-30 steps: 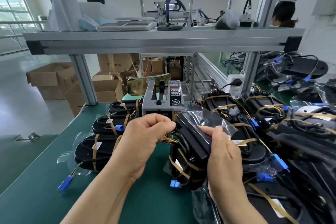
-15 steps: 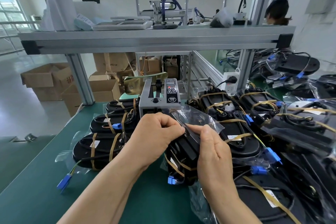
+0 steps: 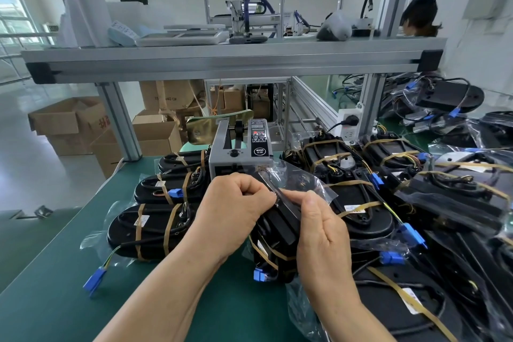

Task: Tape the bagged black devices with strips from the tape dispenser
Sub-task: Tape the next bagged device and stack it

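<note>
I am holding bagged device tilted, long axis pointing at tape dispenser | left hand, right hand: fingers pinching bag flap | left hand nearer, just before it.

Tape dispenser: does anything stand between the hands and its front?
Partly. The clear bag flap of the held black device stands up against the front of the tape dispenser, on its right side. Nothing visible lies between the left hand and the front's left side.
</note>
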A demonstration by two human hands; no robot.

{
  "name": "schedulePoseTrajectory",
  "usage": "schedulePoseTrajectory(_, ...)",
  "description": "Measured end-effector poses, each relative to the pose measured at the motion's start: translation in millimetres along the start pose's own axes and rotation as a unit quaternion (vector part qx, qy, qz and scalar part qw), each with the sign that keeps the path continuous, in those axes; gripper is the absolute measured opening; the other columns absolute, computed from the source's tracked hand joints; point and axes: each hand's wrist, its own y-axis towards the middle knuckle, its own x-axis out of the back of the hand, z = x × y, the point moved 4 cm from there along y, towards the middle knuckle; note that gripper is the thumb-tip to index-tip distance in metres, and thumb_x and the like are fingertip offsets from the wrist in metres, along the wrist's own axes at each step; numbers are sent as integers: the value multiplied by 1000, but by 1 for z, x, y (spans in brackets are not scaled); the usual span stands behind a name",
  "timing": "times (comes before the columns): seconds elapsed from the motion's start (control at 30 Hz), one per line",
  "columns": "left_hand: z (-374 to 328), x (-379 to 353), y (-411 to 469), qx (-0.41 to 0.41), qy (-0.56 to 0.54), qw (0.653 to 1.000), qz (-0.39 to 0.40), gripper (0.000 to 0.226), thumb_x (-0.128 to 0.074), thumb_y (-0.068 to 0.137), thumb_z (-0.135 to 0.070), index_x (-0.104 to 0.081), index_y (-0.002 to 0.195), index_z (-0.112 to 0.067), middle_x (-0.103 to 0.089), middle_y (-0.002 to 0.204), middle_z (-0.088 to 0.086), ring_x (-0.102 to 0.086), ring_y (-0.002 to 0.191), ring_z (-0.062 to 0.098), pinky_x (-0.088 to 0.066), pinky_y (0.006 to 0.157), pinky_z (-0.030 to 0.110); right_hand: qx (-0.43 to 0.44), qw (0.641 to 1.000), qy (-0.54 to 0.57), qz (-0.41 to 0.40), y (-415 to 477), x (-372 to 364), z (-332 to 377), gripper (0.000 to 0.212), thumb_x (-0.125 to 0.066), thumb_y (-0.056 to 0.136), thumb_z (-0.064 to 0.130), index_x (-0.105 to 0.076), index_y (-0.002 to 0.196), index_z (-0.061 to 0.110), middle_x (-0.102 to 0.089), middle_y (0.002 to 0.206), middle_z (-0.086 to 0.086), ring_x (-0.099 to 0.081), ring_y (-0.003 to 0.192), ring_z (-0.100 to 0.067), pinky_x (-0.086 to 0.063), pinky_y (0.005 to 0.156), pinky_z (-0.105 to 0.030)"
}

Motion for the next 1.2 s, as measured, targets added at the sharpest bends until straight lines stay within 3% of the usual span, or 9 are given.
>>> schedulePoseTrajectory(0.13, 2, 1, -1, 1, 8, 1000, -11, 10, -72, 68, -32, -71, 66, -22, -70, 66, -1, -64, 60, 10, -58, 68, 37, -1, 1000, -4, 4, -1, 0, 0, 41, -33, 107, 32, -70, 93, 41, -71, 92, 22, -65, 93, 1, -49, 73, -14)
schedulePoseTrajectory(0.43, 7, 0, 1, 2, 26, 999, -23, 15, -69, 60, -39, -70, 69, -27, -60, 53, -10, -52, 48, 3, -49, 57, 27, -10, 999, 46, 7, -3, -2, 6, 44, -36, 106, 30, -72, 84, 44, -72, 86, 16, -67, 79, -1, -48, 55, -10)
schedulePoseTrajectory(0.5, 9, 0, 0, -2, 27, 999, -22, 19, -72, 59, -41, -69, 69, -26, -57, 54, -12, -51, 49, 3, -50, 57, 27, -11, 999, 45, 9, -4, -2, 5, 44, -36, 106, 31, -72, 86, 46, -72, 89, 18, -67, 82, 0, -49, 58, -10)
schedulePoseTrajectory(0.67, 12, 1, -4, -3, 54, 997, -60, 44, -71, 46, -62, -59, 80, -37, -51, 61, -24, -46, 49, -5, -38, 44, 9, -9, 999, 32, 16, -3, -4, 1, 39, -34, 107, 33, -71, 96, 41, -73, 95, 18, -68, 91, -1, -51, 71, -15)
schedulePoseTrajectory(0.73, 15, 3, -2, 4, 26, 997, -71, 44, -72, 47, -63, -59, 79, -35, -49, 57, -21, -45, 47, -4, -38, 44, 11, -3, 1000, 25, 18, -3, -4, 1, 40, -34, 108, 33, -72, 96, 42, -72, 94, 19, -68, 91, -1, -53, 71, -18)
schedulePoseTrajectory(0.83, 22, 4, 3, 10, -2, 997, -72, 24, -77, 66, -53, -64, 78, -37, -46, 53, -17, -42, 48, -1, -42, 52, 22, -4, 999, 21, 23, -4, -5, 1, 40, -34, 107, 39, -72, 96, 42, -72, 93, 15, -69, 88, -6, -57, 66, -26)
schedulePoseTrajectory(0.97, 27, 3, 4, -1, 13, 997, -78, 16, -77, 76, -48, -65, 77, -37, -48, 55, -17, -43, 50, 0, -41, 52, 22, -5, 999, 33, 11, -4, -2, 0, 41, -35, 107, 32, -73, 94, 38, -72, 90, 17, -68, 85, -1, -51, 62, -14)
schedulePoseTrajectory(1.07, 27, 2, 2, -3, 0, 999, -50, 28, -82, 66, -52, -63, 80, -40, -55, 64, -14, -49, 55, 0, -44, 53, 15, -6, 1000, 30, -1, -4, 1, -2, 41, -34, 108, 29, -72, 94, 37, -71, 91, 21, -67, 86, -1, -51, 65, -15)
schedulePoseTrajectory(1.2, 23, -2, -2, 20, -2, 1000, -16, 53, -78, 37, -64, -58, 81, -42, -54, 75, -12, -51, 60, 1, -53, 64, 26, -10, 999, 33, -2, -4, 4, -4, 40, -34, 107, 30, -71, 94, 40, -72, 93, 19, -68, 87, -1, -51, 67, -13)
